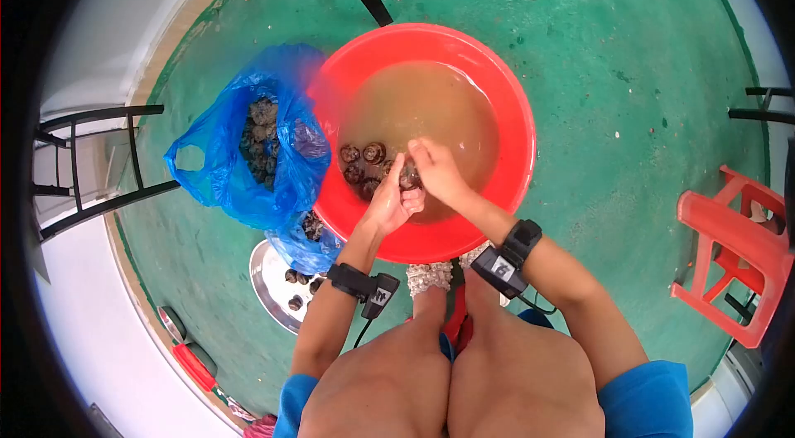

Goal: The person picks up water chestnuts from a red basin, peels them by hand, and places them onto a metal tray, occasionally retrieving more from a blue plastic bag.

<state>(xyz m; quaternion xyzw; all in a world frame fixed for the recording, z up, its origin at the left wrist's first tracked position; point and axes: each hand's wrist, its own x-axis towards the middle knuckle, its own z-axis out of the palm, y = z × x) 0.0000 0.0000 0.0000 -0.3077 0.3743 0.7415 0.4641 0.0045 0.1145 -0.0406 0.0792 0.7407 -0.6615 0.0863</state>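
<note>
A wide red basin (520,148) of cloudy brown water stands in front of my knees. Over its near side, my left hand (389,204) is closed around a dark, round-shelled snail (409,178). Pressed close against the shell from the right is my right hand (440,175), its fingers curled together; whatever they may pinch is hidden. Several more dark snails (374,153) lie in the water at the basin's left, beside my left hand.
Left of the basin, an open blue plastic bag (290,181) holds many muddy snails (262,136). Below it are a smaller blue bag (302,249) and a round metal tray (267,285) with several snails. A red stool (733,252) stands right; a black chair (99,115) stands left.
</note>
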